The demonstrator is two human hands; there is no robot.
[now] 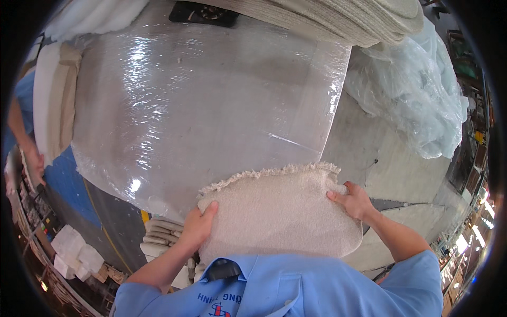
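Between my two hands a beige mat of thick cloth (pixel 280 211) is stretched out, with a frayed, fringed far edge and rounded near corners. My left hand (pixel 199 224) is closed on its left side, the thumb lying on top. On the right, my right hand (pixel 353 201) grips the upper right corner, where the cloth folds slightly under the thumb. The mat hangs in front of my body, its fringe overlapping the near edge of a table wrapped in clear plastic film (pixel 222 100). The fingers under the mat are hidden.
Stacked beige mats (pixel 338 21) lie at the table's far side beside a black device (pixel 204 14). Crumpled clear plastic (pixel 412 90) is at right. More folded mats stand (pixel 55 100) at the left edge, near another person's hand (pixel 35 165). A mat pile (pixel 158 235) sits low left.
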